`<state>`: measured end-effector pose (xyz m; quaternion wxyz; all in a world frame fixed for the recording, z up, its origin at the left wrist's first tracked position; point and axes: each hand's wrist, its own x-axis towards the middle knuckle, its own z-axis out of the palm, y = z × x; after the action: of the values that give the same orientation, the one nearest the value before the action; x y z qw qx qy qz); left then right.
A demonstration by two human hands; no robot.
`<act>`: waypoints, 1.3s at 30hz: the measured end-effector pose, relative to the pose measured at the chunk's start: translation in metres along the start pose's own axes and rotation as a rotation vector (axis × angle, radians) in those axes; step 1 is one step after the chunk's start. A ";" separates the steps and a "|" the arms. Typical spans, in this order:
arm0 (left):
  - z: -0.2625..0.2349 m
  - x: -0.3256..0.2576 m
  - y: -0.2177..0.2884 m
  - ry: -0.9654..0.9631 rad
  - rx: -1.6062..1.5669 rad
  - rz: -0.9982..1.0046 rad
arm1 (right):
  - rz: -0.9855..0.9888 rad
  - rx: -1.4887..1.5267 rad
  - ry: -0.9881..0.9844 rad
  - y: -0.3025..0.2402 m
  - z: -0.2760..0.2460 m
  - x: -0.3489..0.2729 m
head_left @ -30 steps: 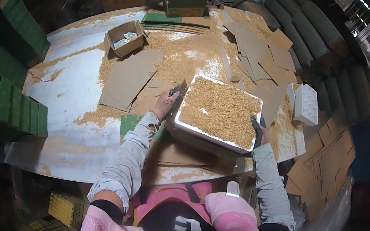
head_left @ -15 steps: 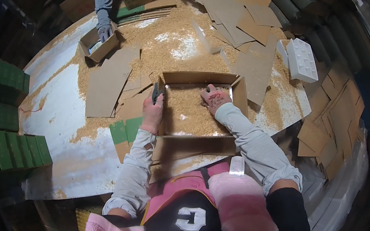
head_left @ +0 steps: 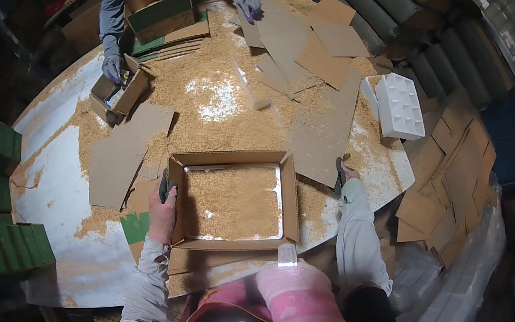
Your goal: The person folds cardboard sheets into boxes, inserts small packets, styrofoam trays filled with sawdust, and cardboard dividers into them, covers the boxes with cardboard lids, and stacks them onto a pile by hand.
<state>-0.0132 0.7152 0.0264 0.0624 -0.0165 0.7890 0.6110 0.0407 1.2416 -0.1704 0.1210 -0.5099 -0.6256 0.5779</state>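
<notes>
A cardboard box stands at the table's near edge. Inside it, tan loose shavings lie level within a white rim. My left hand grips the box's left wall, dark glove material covering its fingers. Off to the right, my right hand is at the near right corner of a large flat cardboard sheet. Its dark-covered fingers and the thumb look apart, and I see nothing held between them; whether they touch the sheet is unclear.
Shavings cover much of the round white table. More cardboard sheets lie at the back. A white compartmented tray stands right. Across the table, a person's gloved hands are at a small box and near the sheets. Green boxes line the left.
My right hand has left the shavings in the box and moved right to the cardboard sheet. My left hand still holds the box wall. The other person's hand has shifted onto the back sheets.
</notes>
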 end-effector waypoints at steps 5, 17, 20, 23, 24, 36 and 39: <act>-0.015 -0.009 -0.005 0.034 -0.127 0.042 | -0.346 -0.064 -0.324 -0.147 -0.098 -0.086; 0.084 0.101 0.210 -0.382 0.905 1.663 | -2.168 -1.533 -0.010 -0.363 -0.046 -0.322; 0.041 0.126 0.173 -0.209 0.869 1.459 | -2.085 -1.288 0.058 -0.348 -0.041 -0.286; -0.018 0.150 0.126 0.125 0.592 0.894 | -1.463 -0.736 0.121 -0.320 -0.087 -0.209; -0.023 0.154 0.111 0.113 0.589 0.880 | -1.236 -0.675 0.133 -0.313 -0.105 -0.178; -0.142 0.346 0.006 0.349 0.828 0.137 | -1.008 -0.389 -0.162 -0.283 0.081 -0.181; -0.137 0.399 -0.030 0.393 1.213 -0.048 | -1.018 -0.445 -0.182 -0.271 0.094 -0.183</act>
<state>-0.4166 0.5950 -0.0158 -0.0714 -0.1076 0.9908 0.0396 -0.0817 1.0937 0.1106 0.2194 -0.1051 -0.9075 0.3424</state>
